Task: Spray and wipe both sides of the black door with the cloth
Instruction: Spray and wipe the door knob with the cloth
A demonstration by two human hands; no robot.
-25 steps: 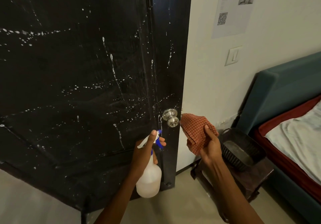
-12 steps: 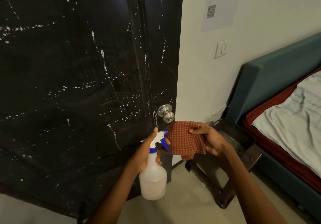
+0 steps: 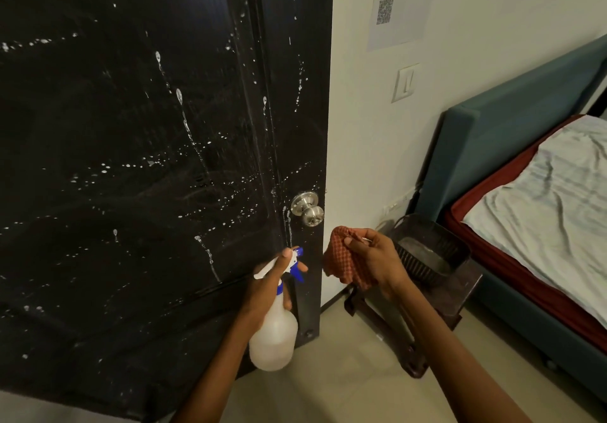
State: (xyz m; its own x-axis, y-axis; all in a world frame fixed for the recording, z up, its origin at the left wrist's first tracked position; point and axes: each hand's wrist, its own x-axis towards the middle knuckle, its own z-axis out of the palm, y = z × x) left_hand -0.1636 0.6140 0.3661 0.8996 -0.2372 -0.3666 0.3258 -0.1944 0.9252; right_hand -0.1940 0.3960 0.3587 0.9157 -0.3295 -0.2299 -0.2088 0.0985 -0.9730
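Observation:
The black door (image 3: pixel 138 147) fills the left half of the view, its face speckled with white droplets and running streaks. A silver knob (image 3: pixel 308 210) sits near its right edge. My left hand (image 3: pixel 270 286) grips the neck of a white spray bottle (image 3: pixel 274 340) with a blue trigger, held just below the knob, nozzle toward the door. My right hand (image 3: pixel 376 260) holds a bunched red checked cloth (image 3: pixel 341 258) to the right of the door's edge, a little apart from the door.
A dark low stool (image 3: pixel 437 298) carries a dark ribbed basket (image 3: pixel 430 252) against the white wall. A teal bed frame (image 3: pixel 512 120) with a grey sheet stands at the right. A wall switch (image 3: pixel 405 82) and a paper notice (image 3: pixel 399 5) hang above. Pale floor lies below.
My right hand has bunched the cloth tighter and drawn it back to the right of the door edge. The spray bottle stays in my left hand below the knob.

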